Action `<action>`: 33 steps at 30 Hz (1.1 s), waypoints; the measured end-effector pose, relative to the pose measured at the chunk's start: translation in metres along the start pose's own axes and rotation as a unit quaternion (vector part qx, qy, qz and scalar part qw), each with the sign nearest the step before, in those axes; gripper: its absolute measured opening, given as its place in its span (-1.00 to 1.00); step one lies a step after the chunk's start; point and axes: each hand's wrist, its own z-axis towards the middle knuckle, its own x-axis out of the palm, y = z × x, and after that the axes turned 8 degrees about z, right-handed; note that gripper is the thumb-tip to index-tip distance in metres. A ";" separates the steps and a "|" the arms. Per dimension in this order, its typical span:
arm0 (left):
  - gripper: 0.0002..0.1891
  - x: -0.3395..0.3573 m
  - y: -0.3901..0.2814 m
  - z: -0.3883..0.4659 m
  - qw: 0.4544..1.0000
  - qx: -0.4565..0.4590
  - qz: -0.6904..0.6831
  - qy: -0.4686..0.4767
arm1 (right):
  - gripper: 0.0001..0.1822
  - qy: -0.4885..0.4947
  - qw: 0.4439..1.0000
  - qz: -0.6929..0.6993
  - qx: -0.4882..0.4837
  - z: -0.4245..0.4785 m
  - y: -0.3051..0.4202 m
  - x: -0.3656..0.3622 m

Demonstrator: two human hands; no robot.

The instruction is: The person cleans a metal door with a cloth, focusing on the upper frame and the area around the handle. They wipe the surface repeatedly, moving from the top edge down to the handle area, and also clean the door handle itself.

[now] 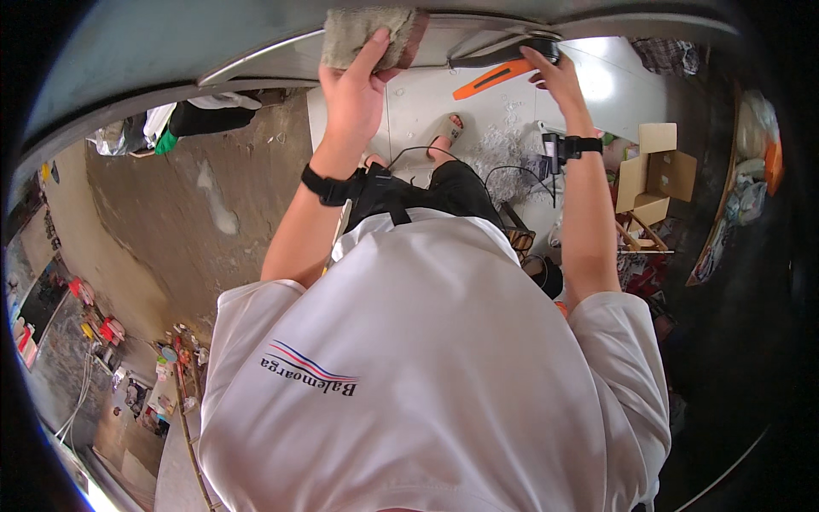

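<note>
Held up at the top of the head view, my left hand grips a thick grey-beige cloth or pad, whose right side shows a reddish-brown layer. My right hand is at the rounded black end of a tool with an orange, slotted part; its fingers curl around that end. What kind of tool it is cannot be told. Both objects are close under the curved edge of a large grey smooth panel, which fills the top of the view. Black straps circle both wrists.
Pale shreds litter the tiled floor near my feet. An open cardboard box stands at the right, above a small wooden frame. Dark cables hang before my legs. Bags lie at the far right, and a bamboo ladder is at lower left.
</note>
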 end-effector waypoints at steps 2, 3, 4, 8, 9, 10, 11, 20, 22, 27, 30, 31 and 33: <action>-0.75 -0.029 -0.015 -0.011 1.000 0.004 -0.011 -0.025 | -0.56 -0.019 0.999 -0.017 0.021 -0.003 0.006 0.003; -0.75 -0.043 -0.023 -0.014 0.999 0.002 -0.019 -0.030 | -0.56 -0.035 0.999 -0.019 0.025 -0.011 0.012 0.002; -0.72 -0.057 -0.027 -0.021 0.999 0.006 0.003 -0.043 | -0.55 -0.042 0.998 -0.019 0.041 -0.012 0.015 0.006; -0.69 -0.106 -0.035 -0.043 0.995 0.000 0.014 -0.095 | -0.50 -0.073 0.993 -0.040 0.082 -0.008 0.016 0.012; -0.69 -0.114 -0.037 -0.047 0.995 -0.006 0.008 -0.102 | -0.47 -0.068 0.993 -0.040 0.093 -0.007 0.016 0.013; -0.68 -0.121 -0.038 -0.051 0.994 -0.011 0.003 -0.110 | -0.44 -0.061 0.992 -0.039 0.103 -0.004 0.012 0.009; -0.68 -0.127 -0.038 -0.054 0.993 -0.017 -0.002 -0.118 | -0.41 -0.055 0.991 -0.038 0.113 0.000 0.008 0.004; -0.75 -0.173 -0.030 -0.057 0.993 -0.057 0.023 -0.097 | -0.36 -0.114 0.984 -0.038 0.133 -0.001 0.009 0.017; -0.76 -0.172 -0.035 -0.058 0.996 -0.052 0.019 -0.076 | -0.35 -0.102 0.979 -0.057 0.164 0.001 0.007 0.012; -0.75 -0.167 -0.041 -0.057 0.994 -0.055 0.021 -0.089 | -0.35 -0.085 0.980 -0.051 0.173 -0.001 0.010 0.011; -0.73 -0.167 -0.043 -0.057 0.994 -0.060 0.027 -0.083 | -0.35 -0.091 0.979 -0.048 0.175 -0.001 0.010 0.011; -0.73 -0.168 -0.044 -0.058 0.995 -0.063 0.028 -0.078 | -0.36 -0.095 0.978 -0.048 0.179 0.000 0.007 0.009; -0.70 -0.169 -0.046 -0.059 0.995 -0.046 0.036 -0.085 | -0.31 -0.086 0.985 -0.047 0.139 0.000 0.006 0.009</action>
